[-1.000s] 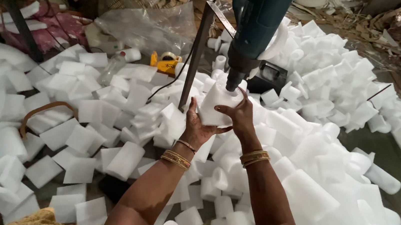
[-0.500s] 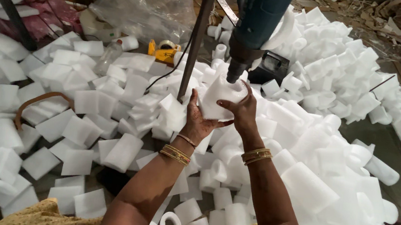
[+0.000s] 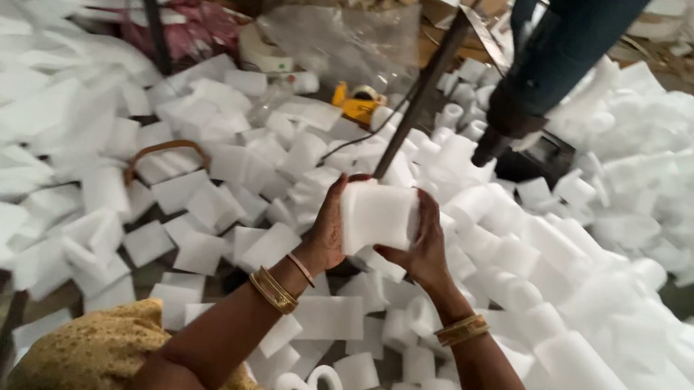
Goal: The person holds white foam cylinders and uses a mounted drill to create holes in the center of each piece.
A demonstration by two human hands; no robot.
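Note:
Both hands hold one white foam block [image 3: 377, 214] in front of me, above a heap of similar blocks. My left hand [image 3: 328, 235] grips its left side with the thumb on top. My right hand [image 3: 424, 247] supports its right side and underside. Gold bangles circle both wrists. A blue-green drill-like machine [image 3: 544, 69] hangs above and to the right, its dark tip [image 3: 484, 154] clear of the block and pointing down-left.
White foam blocks and cylinders [image 3: 582, 274] cover the floor all around. A dark slanted metal rod [image 3: 424, 91] stands just behind the block. A yellow tape dispenser [image 3: 356, 102], a clear plastic bag [image 3: 338, 42] and a brown strap loop [image 3: 162, 152] lie further off.
The block was up against the machine's tip; both hands have since brought it down and toward me, away from the tip. The camera view also shifted.

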